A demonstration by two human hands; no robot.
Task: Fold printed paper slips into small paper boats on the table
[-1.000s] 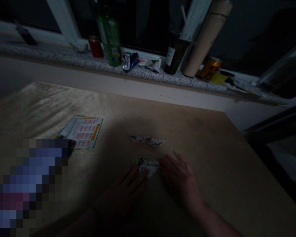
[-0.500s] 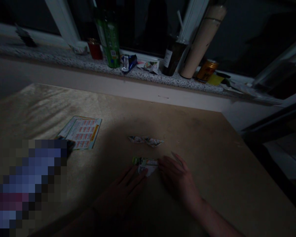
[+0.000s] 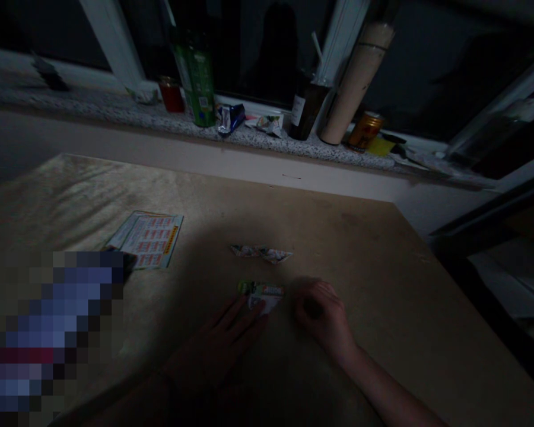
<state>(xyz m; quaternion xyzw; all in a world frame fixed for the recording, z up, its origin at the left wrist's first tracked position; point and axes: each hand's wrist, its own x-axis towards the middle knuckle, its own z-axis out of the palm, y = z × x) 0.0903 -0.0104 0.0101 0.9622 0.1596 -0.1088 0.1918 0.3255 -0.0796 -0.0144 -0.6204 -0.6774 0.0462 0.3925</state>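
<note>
A small folded piece of printed paper, green and white with a pointed lower side, lies on the tabletop. My left hand rests flat with its fingers apart, the fingertips pressing on the paper's left part. Just right of the paper, and apart from it, my right hand is curled, thumb and fingers drawn together around a dark hollow. I see nothing held in it. Beyond both hands lies a folded paper strip with two pointed ends.
Printed sheets lie at the left, beside a pixelated patch. On the windowsill behind stand a green bottle, a red jar, a dark cup with a straw, a tall beige flask and an orange can.
My right hand has left the paper's right edge, moved slightly right, and curled its fingers in. My left hand stays on the paper. The view has shifted slightly.
</note>
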